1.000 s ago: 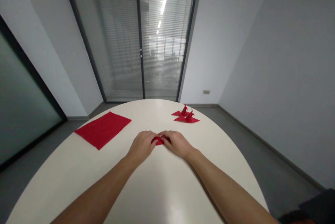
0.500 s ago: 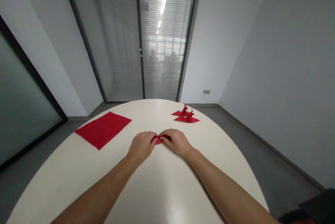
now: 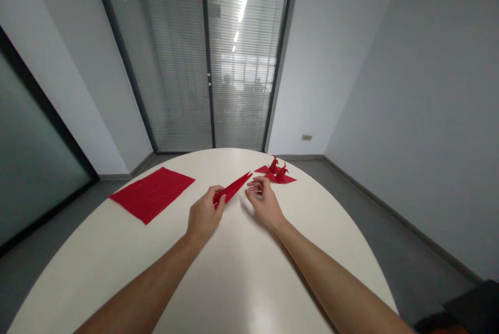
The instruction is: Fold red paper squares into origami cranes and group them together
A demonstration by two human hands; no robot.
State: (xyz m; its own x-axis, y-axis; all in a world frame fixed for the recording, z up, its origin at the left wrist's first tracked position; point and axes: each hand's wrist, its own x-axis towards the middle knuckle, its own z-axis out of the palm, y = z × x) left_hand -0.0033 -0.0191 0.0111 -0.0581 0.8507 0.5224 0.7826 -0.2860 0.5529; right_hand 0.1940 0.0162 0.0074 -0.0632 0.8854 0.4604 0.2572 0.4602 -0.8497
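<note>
Pinched between the thumb and fingers of my left hand (image 3: 205,213) is a piece of folded red paper (image 3: 234,187). Its long, narrow points slant up and to the right, above the white table (image 3: 230,271). Just right of those tips, my right hand (image 3: 265,203) is held with curled fingers apart, and I see nothing in it. Beyond that hand stand two red paper cranes (image 3: 281,174), close together with their wings spread.
A flat sheet of red paper (image 3: 153,194) lies on the table's left side. Past the far edge is a glass partition with blinds (image 3: 241,100). A dark object (image 3: 473,308) shows at the lower right, off the table.
Both hands were together on the folded paper. My right hand has let go and moved slightly right; in my left hand the paper has turned, its points now toward the upper right.
</note>
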